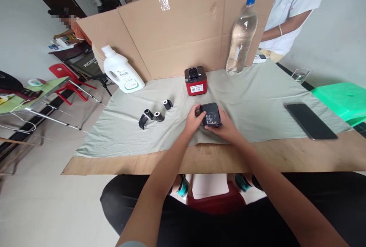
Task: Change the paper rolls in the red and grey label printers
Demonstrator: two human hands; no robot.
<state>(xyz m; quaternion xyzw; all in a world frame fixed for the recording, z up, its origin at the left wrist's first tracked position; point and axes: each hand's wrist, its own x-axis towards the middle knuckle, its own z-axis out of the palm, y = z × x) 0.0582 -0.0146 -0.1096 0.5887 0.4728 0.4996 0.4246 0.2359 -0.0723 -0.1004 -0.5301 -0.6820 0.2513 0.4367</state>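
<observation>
Two hands held a small black box near the front of a table, and both were closed on it. The left hand (193, 118) pinched the left side of the black box (211, 113), with its thumb close to the top. The right hand (225, 127) pressed on the right side, and its thumb lay along the near edge. The black box had a pale patch on top. I could not tell if its bottom touched the gray cloth (257, 106) under it. Just behind it sat a red box (196, 88) with a black top and a white label. To the left, three little dark rolls with white middles lay on the cloth: a front roll (148, 114) with a loose black strip, a middle roll (159, 116) right beside it, and a back roll (168, 104) a bit farther away. A white jug (122, 71) leaned at the back left. A tall water bottle (242, 39) leaned by the cardboard wall (177, 33) at the back right. A dark phone (311, 121) lay flat, well apart, on the right. The wooden edge (122, 166) of the table showed in front.
</observation>
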